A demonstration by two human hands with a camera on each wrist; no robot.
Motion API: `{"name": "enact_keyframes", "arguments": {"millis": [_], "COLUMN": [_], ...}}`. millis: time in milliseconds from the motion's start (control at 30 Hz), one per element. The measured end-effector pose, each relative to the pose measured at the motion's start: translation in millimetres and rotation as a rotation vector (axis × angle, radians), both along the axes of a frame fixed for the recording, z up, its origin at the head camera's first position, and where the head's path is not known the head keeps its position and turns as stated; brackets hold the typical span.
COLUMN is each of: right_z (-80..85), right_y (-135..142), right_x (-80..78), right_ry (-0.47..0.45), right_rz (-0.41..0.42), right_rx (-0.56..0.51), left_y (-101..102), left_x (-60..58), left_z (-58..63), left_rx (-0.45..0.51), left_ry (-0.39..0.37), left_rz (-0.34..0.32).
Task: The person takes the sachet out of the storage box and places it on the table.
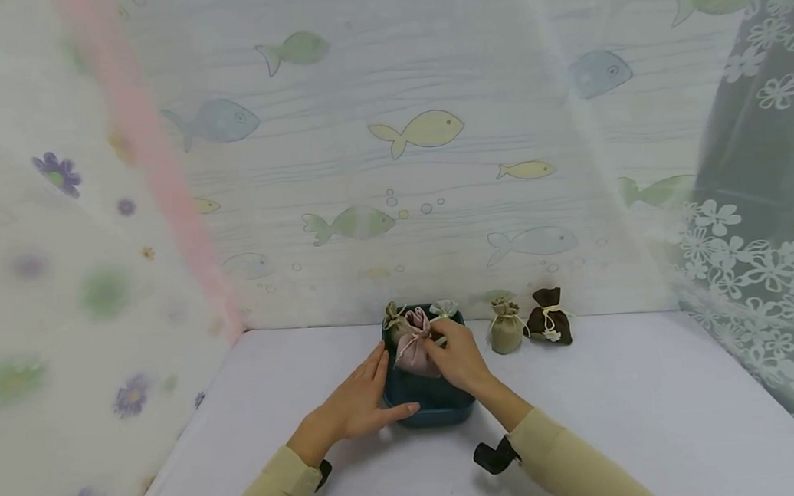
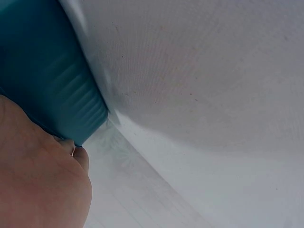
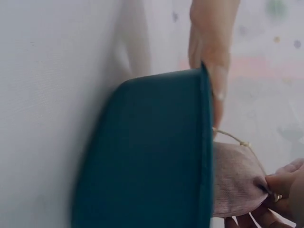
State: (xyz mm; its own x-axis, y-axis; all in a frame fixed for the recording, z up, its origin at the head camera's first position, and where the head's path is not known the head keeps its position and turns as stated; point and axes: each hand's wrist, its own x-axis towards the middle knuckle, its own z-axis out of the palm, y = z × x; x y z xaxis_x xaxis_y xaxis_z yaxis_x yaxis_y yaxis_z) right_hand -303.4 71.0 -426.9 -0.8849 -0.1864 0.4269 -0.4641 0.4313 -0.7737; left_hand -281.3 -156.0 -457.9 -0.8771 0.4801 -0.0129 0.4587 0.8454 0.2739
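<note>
A dark teal plastic bin point(image 1: 431, 416) stands on the white table. My right hand point(image 1: 461, 357) pinches a pale pink drawstring pouch point(image 1: 414, 356) by its gathered neck, over the bin's opening. In the right wrist view the pink pouch point(image 3: 235, 180) shows above the rim, its cord hanging in a loop. Along the bin's left side lie the fairly straight fingers of my left hand point(image 1: 355, 401), with the thumb across the near left rim. Inside the bin, at the back, are an olive pouch point(image 1: 393, 317) and a whitish pouch point(image 1: 444, 308), both partly hidden.
To the right of the bin, near the back edge, a tan drawstring pouch point(image 1: 507, 332) stands beside a dark brown pouch point(image 1: 550, 323) with a small white flower. Behind the table hangs a fish-print curtain point(image 1: 420, 177); flowered curtains close off both sides.
</note>
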Motion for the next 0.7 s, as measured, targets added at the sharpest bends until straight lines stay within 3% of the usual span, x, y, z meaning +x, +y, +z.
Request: {"name": "enact_keyframes", "arguments": {"millis": [700], "right_z": [22.7], "right_y": [64.0], "right_x": [28.8], "right_ry": [0.061], "right_rz": [0.038], "right_rx": [0.046], "left_y": [-0.9], "left_x": [2.6], "left_z": [3.6], "left_rx": [0.018], "left_ry": [-0.002], "left_rz": [-0.011]}}
